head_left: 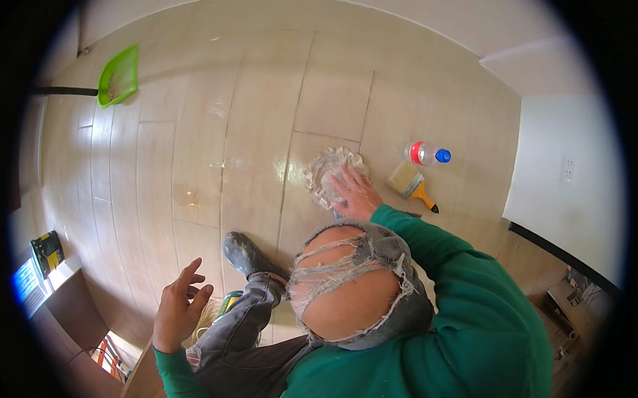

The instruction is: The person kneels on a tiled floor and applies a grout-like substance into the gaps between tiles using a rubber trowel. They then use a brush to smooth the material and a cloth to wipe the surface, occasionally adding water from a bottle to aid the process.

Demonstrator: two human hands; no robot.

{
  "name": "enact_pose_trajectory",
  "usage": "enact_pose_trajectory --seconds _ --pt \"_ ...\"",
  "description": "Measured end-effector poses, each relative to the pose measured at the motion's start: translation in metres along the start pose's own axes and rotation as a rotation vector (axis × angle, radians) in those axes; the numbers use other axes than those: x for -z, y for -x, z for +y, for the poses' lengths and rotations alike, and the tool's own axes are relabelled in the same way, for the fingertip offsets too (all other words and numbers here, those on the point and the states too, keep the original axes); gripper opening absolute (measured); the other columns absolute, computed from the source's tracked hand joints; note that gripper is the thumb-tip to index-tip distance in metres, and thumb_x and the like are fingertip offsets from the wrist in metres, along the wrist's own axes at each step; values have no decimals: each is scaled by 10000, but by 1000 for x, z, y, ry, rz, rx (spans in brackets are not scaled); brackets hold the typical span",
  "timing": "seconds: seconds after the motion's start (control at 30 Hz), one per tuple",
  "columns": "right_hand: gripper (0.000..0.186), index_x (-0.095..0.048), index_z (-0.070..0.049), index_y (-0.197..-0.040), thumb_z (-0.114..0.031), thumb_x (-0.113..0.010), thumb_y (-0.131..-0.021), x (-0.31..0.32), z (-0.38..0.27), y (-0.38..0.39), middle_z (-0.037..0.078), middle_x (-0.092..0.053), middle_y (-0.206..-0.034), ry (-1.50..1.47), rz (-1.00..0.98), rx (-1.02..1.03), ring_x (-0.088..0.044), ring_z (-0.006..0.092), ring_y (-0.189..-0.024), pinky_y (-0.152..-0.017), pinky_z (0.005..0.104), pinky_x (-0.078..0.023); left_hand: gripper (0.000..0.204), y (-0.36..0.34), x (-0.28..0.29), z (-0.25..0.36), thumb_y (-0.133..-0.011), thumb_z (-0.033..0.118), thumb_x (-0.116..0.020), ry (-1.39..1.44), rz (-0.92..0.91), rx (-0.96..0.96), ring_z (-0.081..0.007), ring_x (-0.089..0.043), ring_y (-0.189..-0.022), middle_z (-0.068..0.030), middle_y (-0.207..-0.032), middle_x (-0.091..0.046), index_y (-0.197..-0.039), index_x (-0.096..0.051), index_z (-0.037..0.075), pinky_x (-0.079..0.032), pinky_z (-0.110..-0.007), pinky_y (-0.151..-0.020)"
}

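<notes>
My right hand reaches down to a round, shallow, whitish-grey thing with a crumpled, paste-like rim on the floor. Its fingers are spread over the right part of that thing; whether they press on it cannot be told. A dark strip, perhaps a tool, shows partly from under the wrist. Just right of the hand lies a paintbrush with pale bristles and a yellow handle. Behind the brush, a clear plastic bottle with a blue cap lies on its side. My left hand hangs in the air beside my leg, fingers apart and holding nothing.
A green dustpan with a black handle rests at the far left. On the near left are a dark tub and a brown box-like piece. A white wall bounds the right. Wood-look tiles cover the floor.
</notes>
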State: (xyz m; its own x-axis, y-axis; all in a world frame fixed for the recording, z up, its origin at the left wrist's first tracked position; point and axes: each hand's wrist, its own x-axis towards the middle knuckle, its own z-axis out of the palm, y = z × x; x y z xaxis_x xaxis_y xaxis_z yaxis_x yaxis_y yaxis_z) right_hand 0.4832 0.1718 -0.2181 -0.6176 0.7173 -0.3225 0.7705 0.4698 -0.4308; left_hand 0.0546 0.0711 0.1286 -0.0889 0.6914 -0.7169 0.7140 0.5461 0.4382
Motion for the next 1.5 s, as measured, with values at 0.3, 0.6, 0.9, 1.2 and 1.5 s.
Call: enact_pose_trajectory --seconds 0.3,0.6,0.9,1.2,1.5 --pt "844 -418 -56 -1631 -431 -728 -941 4 75 160 337 -413 -1621 -72 242 -632 -402 497 -1499 -1239 570 -340 564 -12 -13 -1 -1027 162 -719 -8 -45 -6 -244 -755 -841 -222 -1136 -771 -1555 -545 72 -604 -372 -785" --pt "692 -536 -51 -1467 -358 -787 -900 -6 74 183 230 -573 -1474 -308 15 -1122 -533 428 -1360 -1113 521 -478 559 -15 -20 5 -1030 144 -693 -11 -57 -71 -216 -739 -849 -199 -1151 -773 -1562 -543 63 -596 -360 -804" --pt "756 -479 -95 -1574 -219 -760 -883 -26 52 186 180 -462 -1578 189 -51 -454 -488 380 -1431 -1088 504 -488 587 -4 -23 7 -1018 200 -735 -40 -64 -54 -267 -753 -844 -216 -1154 -767 -1555 -543 60 -608 -386 -796" --pt "647 -479 -78 -1594 -198 -624 -974 -61 73 201 251 -534 -1528 501 -48 -282 -609 442 -1303 -1030 499 -538 577 7 -23 20 -1020 191 -733 -41 -57 -106 -263 -759 -867 -212 -1163 -765 -1547 -541 56 -605 -377 -811" --pt "409 -670 -68 -1356 -273 -609 -1007 10 73 158 209 -729 -1135 111 -29 -401 -714 421 -1002 -812 547 -582 593 8 -20 17 -1005 207 -749 -20 -72 -64 -294 -775 -863 -225 -1165 -765 -1536 -541 44 -607 -395 -803"
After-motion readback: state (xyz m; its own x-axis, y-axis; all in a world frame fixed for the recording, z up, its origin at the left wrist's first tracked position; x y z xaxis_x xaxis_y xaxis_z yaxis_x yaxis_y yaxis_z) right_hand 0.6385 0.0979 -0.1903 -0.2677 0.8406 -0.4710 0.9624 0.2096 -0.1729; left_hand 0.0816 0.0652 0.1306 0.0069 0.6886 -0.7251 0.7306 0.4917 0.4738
